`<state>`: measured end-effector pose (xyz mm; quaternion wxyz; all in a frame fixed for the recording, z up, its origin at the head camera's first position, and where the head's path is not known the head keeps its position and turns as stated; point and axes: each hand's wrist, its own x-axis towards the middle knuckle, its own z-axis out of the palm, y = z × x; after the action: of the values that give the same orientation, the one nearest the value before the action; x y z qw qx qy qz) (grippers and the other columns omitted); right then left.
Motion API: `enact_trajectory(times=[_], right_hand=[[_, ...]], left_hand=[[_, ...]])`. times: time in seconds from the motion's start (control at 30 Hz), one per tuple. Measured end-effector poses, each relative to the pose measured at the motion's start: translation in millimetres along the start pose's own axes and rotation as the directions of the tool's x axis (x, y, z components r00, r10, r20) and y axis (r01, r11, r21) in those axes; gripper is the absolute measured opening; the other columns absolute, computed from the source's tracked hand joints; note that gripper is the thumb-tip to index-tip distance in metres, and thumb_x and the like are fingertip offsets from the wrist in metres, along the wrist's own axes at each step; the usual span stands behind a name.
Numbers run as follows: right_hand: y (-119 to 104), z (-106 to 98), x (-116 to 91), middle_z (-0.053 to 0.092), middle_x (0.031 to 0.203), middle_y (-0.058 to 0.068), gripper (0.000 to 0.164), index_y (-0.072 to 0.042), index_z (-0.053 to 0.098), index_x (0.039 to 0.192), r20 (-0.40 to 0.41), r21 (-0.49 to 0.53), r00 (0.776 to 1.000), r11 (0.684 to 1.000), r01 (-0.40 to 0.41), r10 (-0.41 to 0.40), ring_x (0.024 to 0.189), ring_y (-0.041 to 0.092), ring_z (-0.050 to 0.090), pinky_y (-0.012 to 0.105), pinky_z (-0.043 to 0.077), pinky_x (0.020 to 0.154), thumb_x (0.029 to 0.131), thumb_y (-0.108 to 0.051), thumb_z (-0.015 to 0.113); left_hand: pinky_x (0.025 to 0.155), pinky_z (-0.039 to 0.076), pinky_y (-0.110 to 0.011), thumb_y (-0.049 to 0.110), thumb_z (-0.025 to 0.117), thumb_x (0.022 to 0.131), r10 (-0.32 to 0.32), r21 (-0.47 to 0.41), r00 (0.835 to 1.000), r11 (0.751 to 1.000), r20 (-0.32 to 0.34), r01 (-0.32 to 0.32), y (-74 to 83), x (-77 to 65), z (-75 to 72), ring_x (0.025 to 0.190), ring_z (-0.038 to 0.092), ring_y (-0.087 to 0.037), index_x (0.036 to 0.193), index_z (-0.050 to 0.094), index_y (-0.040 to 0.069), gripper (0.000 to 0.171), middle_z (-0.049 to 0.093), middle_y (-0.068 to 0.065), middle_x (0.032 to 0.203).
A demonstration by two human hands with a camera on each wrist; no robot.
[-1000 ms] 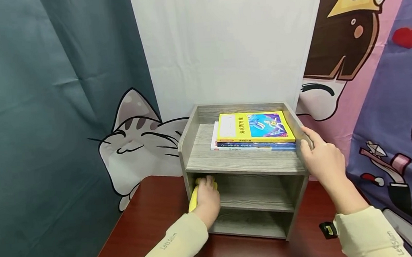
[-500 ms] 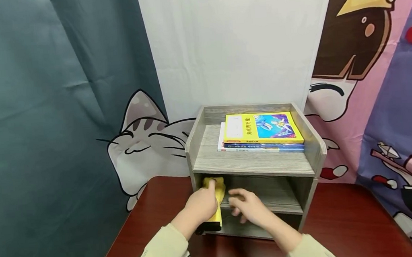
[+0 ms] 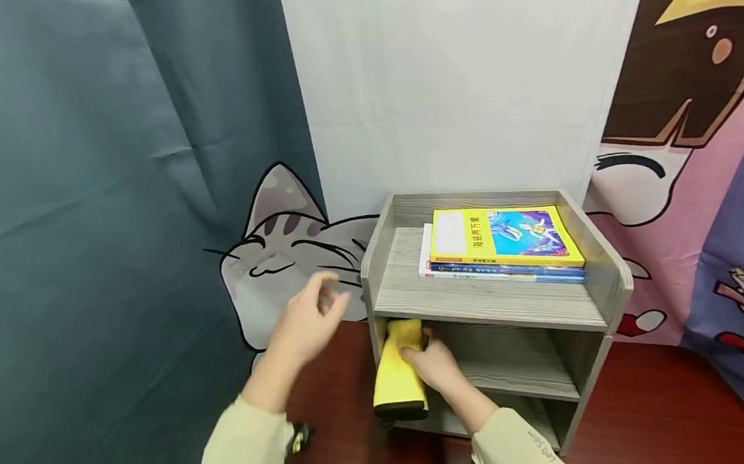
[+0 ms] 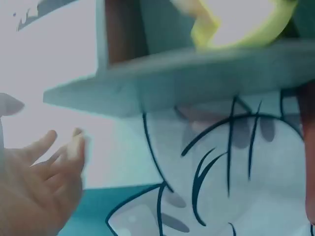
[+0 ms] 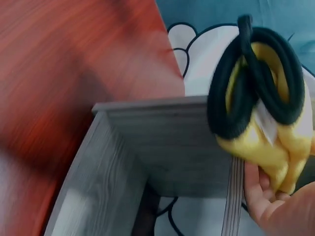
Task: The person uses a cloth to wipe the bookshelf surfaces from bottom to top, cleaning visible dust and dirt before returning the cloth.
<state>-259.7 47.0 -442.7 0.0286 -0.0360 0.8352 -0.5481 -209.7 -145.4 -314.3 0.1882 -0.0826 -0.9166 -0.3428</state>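
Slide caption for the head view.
Right grip holds a yellow, black-edged fabric item at the shelf unit; left grip is empty.

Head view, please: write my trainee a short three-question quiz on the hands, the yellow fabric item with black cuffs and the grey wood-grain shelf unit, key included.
1. Which hand grips the yellow fabric item with black cuffs?

2. True or false: the flat stack of paper books lies in the lowest compartment of the grey wood-grain shelf unit.

3. Where does the yellow item show in the head view?
A. At the left side of the middle compartment
B. At the right side of that compartment
C. Flat on the table

Key:
1. The right hand.
2. False; it lies on the unit's top.
3. A.
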Motion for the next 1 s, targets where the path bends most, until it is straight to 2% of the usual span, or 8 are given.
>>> enact_trajectory(times=[0.1, 0.23, 0.37, 0.47, 0.6, 0.73, 0.9, 1.0], right_hand=[[1, 1, 2, 0.05, 0.118, 0.03, 0.076, 0.014, 0.026, 0.137, 0.0, 0.063, 0.999, 0.997, -0.037, 0.037, 0.095, 0.031, 0.054, 0.042, 0.044, 0.083, 0.081, -0.023, 0.062], [3, 3, 4, 0.05, 0.116, 0.028, 0.078, 0.013, 0.021, 0.14, 0.035, 0.153, 0.997, 0.985, -0.079, 0.075, 0.089, 0.027, 0.054, 0.04, 0.044, 0.079, 0.083, -0.021, 0.061], [1, 8, 7, 0.054, 0.106, 0.021, 0.07, 0.007, 0.03, 0.138, 0.061, 0.1, 0.998, 0.995, -0.015, 0.009, 0.085, 0.025, 0.055, 0.04, 0.044, 0.076, 0.086, -0.028, 0.06], [0, 13, 9, 0.055, 0.102, 0.018, 0.063, 0.007, 0.036, 0.135, 0.057, 0.065, 0.998, 0.998, 0.018, -0.022, 0.083, 0.024, 0.054, 0.038, 0.044, 0.075, 0.088, -0.029, 0.059], [-3, 17, 6, 0.055, 0.1, 0.02, 0.059, 0.011, 0.035, 0.134, 0.013, 0.163, 1.0, 0.987, -0.002, 0.0, 0.08, 0.024, 0.055, 0.037, 0.045, 0.072, 0.088, -0.018, 0.057], [-6, 18, 5, 0.056, 0.093, 0.018, 0.059, 0.012, 0.034, 0.134, -0.024, 0.336, 1.0, 0.942, -0.011, 0.02, 0.071, 0.018, 0.056, 0.031, 0.046, 0.065, 0.087, -0.012, 0.059], [-22, 11, 8, 0.057, 0.087, 0.01, 0.051, 0.006, 0.045, 0.125, -0.056, 0.465, 0.991, 0.881, -0.08, 0.12, 0.065, 0.013, 0.055, 0.027, 0.046, 0.06, 0.085, -0.02, 0.064], [-39, 4, 7, 0.055, 0.086, 0.004, 0.039, 0.002, 0.051, 0.116, -0.093, 0.62, 0.981, 0.781, -0.078, 0.172, 0.066, 0.01, 0.053, 0.024, 0.045, 0.062, 0.087, -0.022, 0.062]], left_hand=[[0.06, 0.047, -0.032, 0.06, 0.049, 0.086, -0.067, -0.1, 0.981, 0.991, 0.184, 0.087, 10.7, 28.0, -1.8, 0.073, 0.059, -0.02, 0.142, 0.029, 0.025, 0.069, 0.054, -0.006, 0.127], [0.054, 0.048, -0.034, 0.075, 0.046, 0.076, -0.149, -0.01, 0.94, 0.987, 0.307, 0.16, 31.7, 51.9, 9.4, 0.056, 0.06, -0.026, 0.149, 0.01, 0.028, 0.094, 0.048, -0.016, 0.132], [0.066, 0.05, -0.041, 0.059, 0.037, 0.091, -0.154, 0.187, 0.959, 0.976, 0.237, 0.11, 41.4, 60.2, 20.8, 0.076, 0.064, -0.03, 0.149, 0.017, 0.017, 0.074, 0.056, -0.02, 0.119], [0.078, 0.047, -0.047, 0.038, 0.028, 0.099, -0.094, 0.298, 0.981, 0.954, 0.168, 0.04, 41.9, 60.7, 25.8, 0.094, 0.062, -0.034, 0.145, 0.026, 0.008, 0.054, 0.059, -0.022, 0.115], [0.08, 0.046, -0.049, 0.03, 0.025, 0.1, -0.042, 0.349, 0.987, 0.937, 0.154, -0.014, 42.8, 60.8, 29.6, 0.096, 0.061, -0.036, 0.143, 0.029, 0.005, 0.05, 0.061, -0.023, 0.11], [0.079, 0.047, -0.047, 0.03, 0.026, 0.1, -0.026, 0.338, 0.988, 0.941, 0.153, -0.028, 44.4, 60.3, 31.3, 0.094, 0.062, -0.034, 0.143, 0.028, 0.005, 0.05, 0.062, -0.022, 0.11], [0.079, 0.047, -0.046, 0.03, 0.026, 0.101, -0.02, 0.328, 0.987, 0.944, 0.16, -0.034, 47.3, 60.9, 29.6, 0.091, 0.063, -0.032, 0.144, 0.026, 0.005, 0.05, 0.062, -0.022, 0.109], [0.078, 0.047, -0.046, 0.03, 0.026, 0.101, -0.006, 0.316, 0.988, 0.948, 0.156, -0.044, 49.3, 63.3, 27.8, 0.09, 0.063, -0.031, 0.144, 0.026, 0.004, 0.05, 0.063, -0.021, 0.108]])
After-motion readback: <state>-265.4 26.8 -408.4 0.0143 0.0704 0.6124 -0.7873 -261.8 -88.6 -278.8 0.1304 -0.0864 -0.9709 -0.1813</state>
